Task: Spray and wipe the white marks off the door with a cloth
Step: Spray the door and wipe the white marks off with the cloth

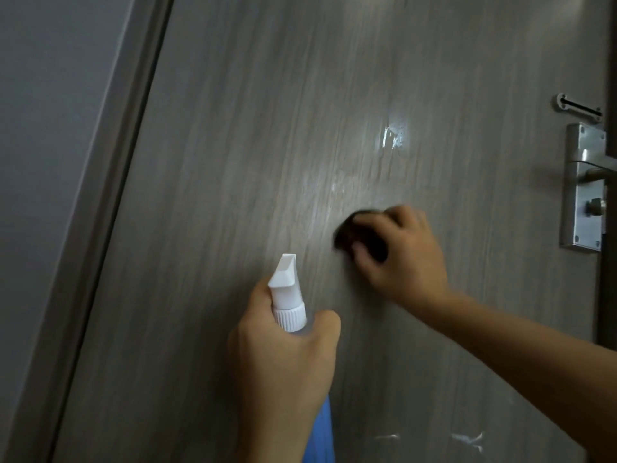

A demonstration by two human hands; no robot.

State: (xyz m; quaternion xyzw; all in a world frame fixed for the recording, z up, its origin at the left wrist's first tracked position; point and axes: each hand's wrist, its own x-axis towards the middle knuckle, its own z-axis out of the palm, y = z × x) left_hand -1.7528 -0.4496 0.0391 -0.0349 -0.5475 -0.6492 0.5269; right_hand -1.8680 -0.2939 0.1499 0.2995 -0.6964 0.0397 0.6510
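A grey wood-grain door [253,135] fills the view. My left hand [283,359] grips a blue spray bottle [322,432] by its neck, white nozzle [286,285] pointing up at the door. My right hand [400,255] presses a dark cloth [350,232] against the door, blurred by motion. Above the cloth a wet, shiny patch with white marks [394,137] glistens. More white marks [467,441] show low on the door, under my right forearm.
A metal handle plate with lever [582,188] sits at the door's right edge, with a small slotted latch plate [579,106] above it. The grey door frame [110,202] and a pale wall [43,95] run along the left.
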